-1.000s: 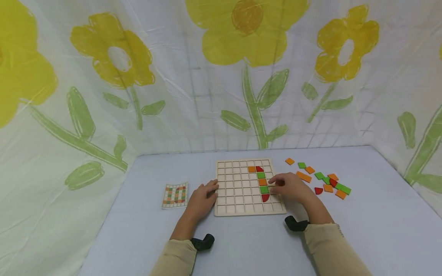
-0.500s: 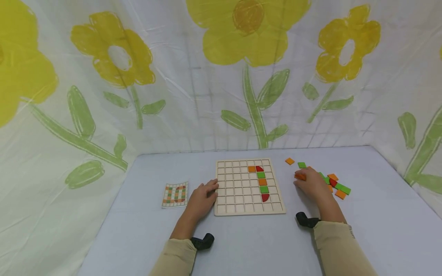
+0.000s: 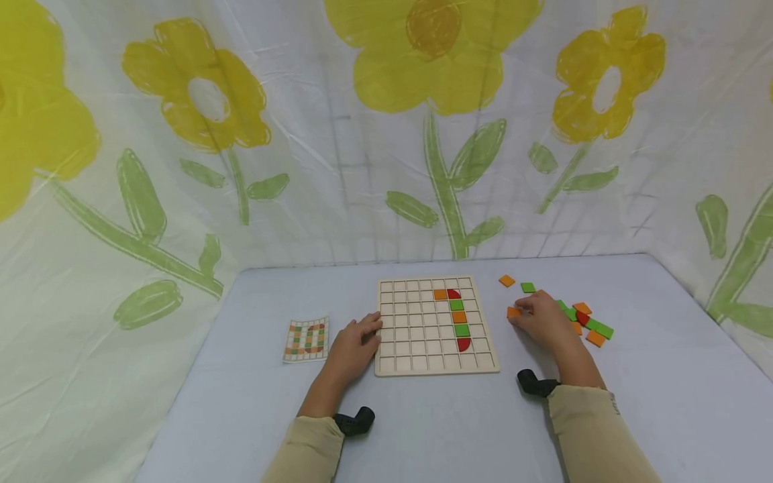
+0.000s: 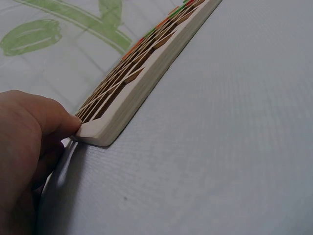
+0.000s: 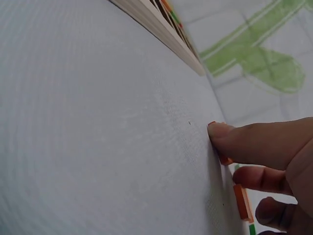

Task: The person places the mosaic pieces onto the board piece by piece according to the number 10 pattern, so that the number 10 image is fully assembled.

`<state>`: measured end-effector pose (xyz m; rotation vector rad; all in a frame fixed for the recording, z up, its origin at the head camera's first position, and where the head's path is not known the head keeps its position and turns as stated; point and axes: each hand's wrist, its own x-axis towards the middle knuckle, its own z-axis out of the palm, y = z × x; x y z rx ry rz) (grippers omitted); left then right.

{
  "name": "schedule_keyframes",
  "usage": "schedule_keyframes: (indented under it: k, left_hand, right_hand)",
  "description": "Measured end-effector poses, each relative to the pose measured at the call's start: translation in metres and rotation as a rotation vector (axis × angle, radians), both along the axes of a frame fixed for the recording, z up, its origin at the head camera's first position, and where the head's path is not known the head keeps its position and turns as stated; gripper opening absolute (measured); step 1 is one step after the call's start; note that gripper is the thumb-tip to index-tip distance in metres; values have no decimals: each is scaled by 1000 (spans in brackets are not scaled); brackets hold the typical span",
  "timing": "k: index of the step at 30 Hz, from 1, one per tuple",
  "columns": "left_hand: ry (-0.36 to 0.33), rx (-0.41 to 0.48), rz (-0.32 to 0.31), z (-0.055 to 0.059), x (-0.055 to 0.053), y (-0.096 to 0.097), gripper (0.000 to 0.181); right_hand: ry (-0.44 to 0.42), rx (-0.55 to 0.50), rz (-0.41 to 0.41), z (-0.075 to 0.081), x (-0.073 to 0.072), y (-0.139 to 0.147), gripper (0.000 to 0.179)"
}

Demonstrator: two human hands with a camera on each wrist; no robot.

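A square wooden grid board lies on the table. A short run of orange, green and red tiles, such as the orange tile, sits in its right half. My left hand rests at the board's left edge, fingertips touching the rim; the left wrist view shows a digit on the board's corner. Right of the board, my right hand pinches an orange tile, one end poking out past the fingertips. In the right wrist view the thumb covers most of that tile.
Loose tiles lie around and beyond my right hand, among them a green square, an orange square and a red piece. A printed pattern card lies left of my left hand. A flowered curtain hangs behind the table.
My right hand has moved from the board's right side to the loose tiles and taken hold of an orange one, which now points further left. My left hand has stayed put.
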<state>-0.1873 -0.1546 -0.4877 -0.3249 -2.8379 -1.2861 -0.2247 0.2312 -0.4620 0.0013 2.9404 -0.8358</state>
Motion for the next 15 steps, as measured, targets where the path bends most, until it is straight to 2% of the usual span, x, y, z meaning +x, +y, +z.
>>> schedule_keyframes:
  k: [15]
  left_hand:
    - [-3,-3,4,-2,-1,0,36]
  right_hand:
    - [29,34,11,-1,1,1,37]
